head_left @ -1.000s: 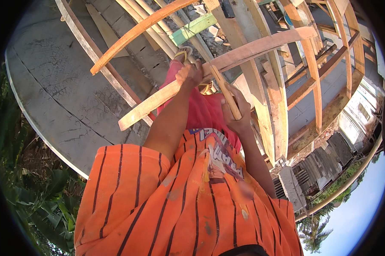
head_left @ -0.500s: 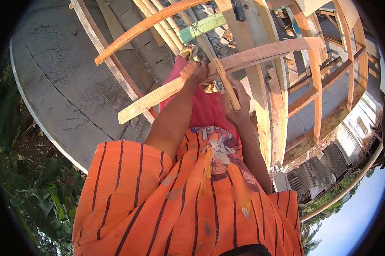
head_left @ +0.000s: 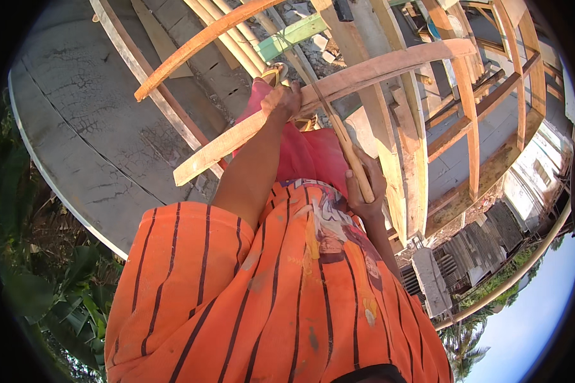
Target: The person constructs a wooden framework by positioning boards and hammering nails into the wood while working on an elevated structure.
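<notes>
A long reddish plank (head_left: 389, 67) lies slantwise in front of my legs, its paler end (head_left: 204, 157) at the lower left. My left hand (head_left: 281, 101) is closed over it just left of its middle. To the right, my right hand (head_left: 368, 185) grips the wooden handle of a narrow saw (head_left: 343, 137). The saw is seen almost edge-on and crosses the plank right of my left hand, with a thin dark edge along it. Whether its teeth have cut into the wood cannot be made out. My sandalled foot (head_left: 274, 73) shows beyond the left hand.
An open timber frame (head_left: 472, 127) spreads to the right, with gaps between its beams. A curved board (head_left: 198, 51), pale poles (head_left: 236, 32) and a green timber piece (head_left: 290, 38) lie ahead. On the left is a cracked grey slab (head_left: 83, 127), with plants (head_left: 77, 281) below its edge.
My right hand has drawn the saw back toward me and slightly to the right. My left hand keeps its hold on the plank. The whole view has shifted slightly.
</notes>
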Available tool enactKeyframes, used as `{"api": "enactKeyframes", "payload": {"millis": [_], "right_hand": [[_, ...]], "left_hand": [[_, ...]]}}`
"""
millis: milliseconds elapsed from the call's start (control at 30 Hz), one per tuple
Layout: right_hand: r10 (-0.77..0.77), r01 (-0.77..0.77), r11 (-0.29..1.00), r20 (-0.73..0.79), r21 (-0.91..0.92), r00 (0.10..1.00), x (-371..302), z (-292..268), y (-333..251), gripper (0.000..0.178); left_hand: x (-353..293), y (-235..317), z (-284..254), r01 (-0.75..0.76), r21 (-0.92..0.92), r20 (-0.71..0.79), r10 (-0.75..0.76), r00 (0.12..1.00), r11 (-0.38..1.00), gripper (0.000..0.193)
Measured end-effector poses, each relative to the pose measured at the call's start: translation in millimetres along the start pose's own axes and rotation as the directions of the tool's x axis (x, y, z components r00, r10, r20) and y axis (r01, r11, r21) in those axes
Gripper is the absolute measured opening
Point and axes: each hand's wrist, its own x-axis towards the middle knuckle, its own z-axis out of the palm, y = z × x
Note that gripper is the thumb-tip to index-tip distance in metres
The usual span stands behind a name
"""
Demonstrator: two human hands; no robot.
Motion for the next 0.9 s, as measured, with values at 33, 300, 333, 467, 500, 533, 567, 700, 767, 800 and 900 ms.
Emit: {"api": "enactKeyframes", "payload": {"millis": [33,300,333,467,500,533,567,700,767,800,900], "right_hand": [[0.054,-0.054,0.999,0.014,-0.001,0.998,-12.4,-9.3,-3.6,0.038],[-0.39,0.371,0.916,-0.114,-0.154,0.914,-0.1,-0.3,20.6,0.042],[0.034,-0.033,0.999,0.038,-0.006,0.999,40.2,20.5,27.9,0.041],[-0.174,0.174,0.985,-0.032,0.004,0.984,41.6,23.5,8.8,0.04],[-0.222,0.22,0.975,-0.055,-0.042,0.973,1.8,5.0,5.8,0.039],[-0.281,0.268,0.95,-0.062,-0.159,0.958,-38.7,-18.1,2.7,0.04],[-0.262,0.257,0.965,-0.098,-0.059,0.96,-64.5,-24.8,2.8,0.042],[-0.204,0.215,0.973,-0.124,0.079,0.971,-60.2,-20.7,3.0,0.046],[-0.015,0.016,0.999,0.002,-0.032,1.0,17.5,9.6,10.3,0.043],[0.008,-0.008,1.0,0.012,-0.015,1.0,25.8,15.2,7.0,0.043],[-0.069,0.069,0.998,-0.005,0.015,0.998,14.6,12.3,3.4,0.043]], "left_hand": [[4.8,2.8,-4.2,0.006,-0.014,0.017,-0.006,1.0,1.0,0.069],[-4.0,8.4,3.1,-0.021,-0.012,-0.065,0.021,0.998,1.0,0.067],[-7.2,11.4,3.3,-0.026,-0.008,-0.051,0.026,0.998,1.0,0.067],[-2.4,-1.2,3.5,0.002,-0.013,-0.063,-0.003,0.998,1.0,0.069],[7.5,-3.1,4.3,0.023,-0.048,-0.081,-0.027,0.996,0.999,0.069],[5.6,0.2,0.2,0.025,-0.022,-0.058,-0.026,0.998,0.999,0.07],[-3.5,-1.3,0.5,0.027,-0.019,-0.02,-0.027,0.999,0.999,0.07],[0.1,3.3,-8.4,-0.01,-0.016,0.02,0.011,1.0,1.0,0.069],[-4.8,9.2,-10.2,0.0,-0.015,0.056,0.001,0.998,1.0,0.069],[-3.2,9.5,-8.8,0.006,-0.012,0.034,-0.005,0.999,1.0,0.068],[2.8,5.0,-1.6,0.0,0.008,-0.037,0.0,0.999,1.0,0.068]]}}
